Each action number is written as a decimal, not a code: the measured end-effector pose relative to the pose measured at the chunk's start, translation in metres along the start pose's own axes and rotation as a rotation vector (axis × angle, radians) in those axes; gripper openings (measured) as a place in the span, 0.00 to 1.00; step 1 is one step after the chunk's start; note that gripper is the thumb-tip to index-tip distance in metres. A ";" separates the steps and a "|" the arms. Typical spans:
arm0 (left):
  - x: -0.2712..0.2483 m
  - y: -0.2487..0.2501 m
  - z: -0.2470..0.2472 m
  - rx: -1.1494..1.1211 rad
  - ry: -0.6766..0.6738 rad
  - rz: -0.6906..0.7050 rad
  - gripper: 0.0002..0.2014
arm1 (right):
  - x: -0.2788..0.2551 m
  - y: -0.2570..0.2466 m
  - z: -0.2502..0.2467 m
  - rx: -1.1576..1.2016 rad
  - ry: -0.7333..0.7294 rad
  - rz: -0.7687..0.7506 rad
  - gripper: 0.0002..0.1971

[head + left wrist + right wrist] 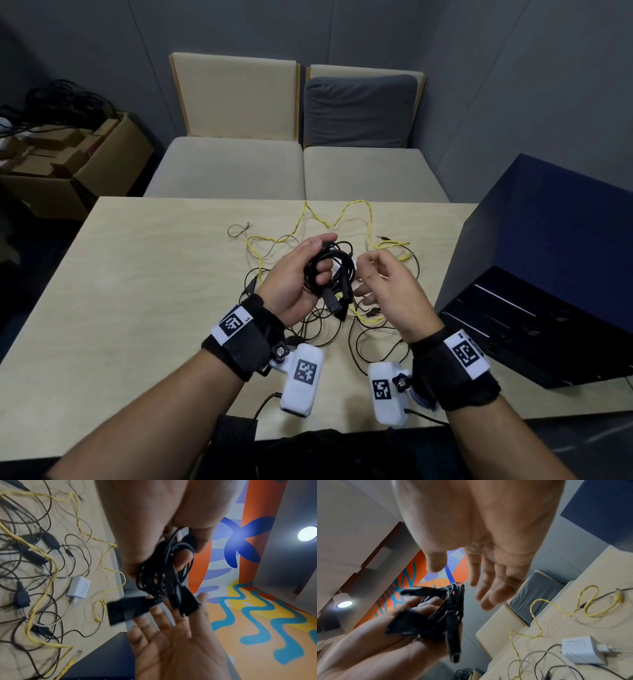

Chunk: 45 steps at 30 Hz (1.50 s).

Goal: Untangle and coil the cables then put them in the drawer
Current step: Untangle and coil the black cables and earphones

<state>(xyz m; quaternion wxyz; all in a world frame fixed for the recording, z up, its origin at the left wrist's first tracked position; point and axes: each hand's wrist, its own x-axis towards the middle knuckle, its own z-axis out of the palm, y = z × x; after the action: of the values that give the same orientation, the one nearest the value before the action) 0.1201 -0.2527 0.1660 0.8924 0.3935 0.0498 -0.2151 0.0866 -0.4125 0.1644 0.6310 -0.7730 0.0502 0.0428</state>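
Two hands are raised over the table (144,274), above a tangle of loose cables. The left hand (294,274) grips a coiled black cable (330,270), its fingers curled through the middle of the coil and the thumb laid over the top; two black connector ends hang down from the bundle. In the left wrist view the coil (159,577) sits bunched under the fingers, with the connectors dangling just above the other palm. The right hand (383,284) is just beside the coil, holding nothing, its fingers loosely spread and slightly bent; in the right wrist view it (488,547) is wide and relaxed, apart from the black bundle (443,616).

Beneath the hands, a yellow cable (329,219) winds in loops across the far part of the table, crossing several thin black and grey cables (363,339) that remain tangled together. A white charger plug (78,588) lies among them, seen in both wrist views. A dark blue drawer unit (548,267) stands on the right end of the table, its front facing the person; whether a drawer is pulled out cannot be told. Two beige seats (233,164) stand behind the table, one with a grey cushion (359,109), and cardboard boxes (68,154) sit on the floor to the left
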 end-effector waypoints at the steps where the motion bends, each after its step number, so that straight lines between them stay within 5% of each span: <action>1: 0.000 -0.001 0.000 0.001 -0.016 -0.006 0.11 | 0.001 -0.002 -0.001 -0.011 -0.009 0.012 0.14; 6: -0.001 -0.007 -0.002 0.078 -0.070 -0.013 0.13 | 0.001 -0.004 0.002 0.170 -0.162 0.035 0.05; 12: -0.002 -0.014 -0.016 0.467 -0.010 0.068 0.13 | -0.001 0.003 0.001 0.223 -0.123 0.071 0.03; 20: 0.002 -0.044 -0.038 0.685 0.142 0.124 0.06 | -0.009 0.045 0.001 0.218 -0.017 0.201 0.05; 27: 0.013 -0.103 -0.067 0.806 0.122 -0.115 0.12 | -0.033 0.108 0.005 0.194 0.122 0.424 0.08; 31: 0.012 -0.141 -0.070 0.879 0.137 -0.245 0.05 | -0.058 0.148 0.002 0.198 0.212 0.559 0.08; 37: 0.017 -0.198 -0.067 1.028 0.054 -0.443 0.08 | -0.092 0.199 -0.010 0.228 0.381 0.701 0.13; 45: 0.023 -0.220 -0.058 1.466 -0.080 -0.381 0.15 | -0.104 0.222 -0.015 0.220 0.553 0.781 0.10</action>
<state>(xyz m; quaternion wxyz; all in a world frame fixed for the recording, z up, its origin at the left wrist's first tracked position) 0.0520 -0.3506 -0.0295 0.3511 0.8624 -0.0711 -0.3576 -0.0457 -0.4684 -0.0345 0.6088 -0.6075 0.5062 0.0638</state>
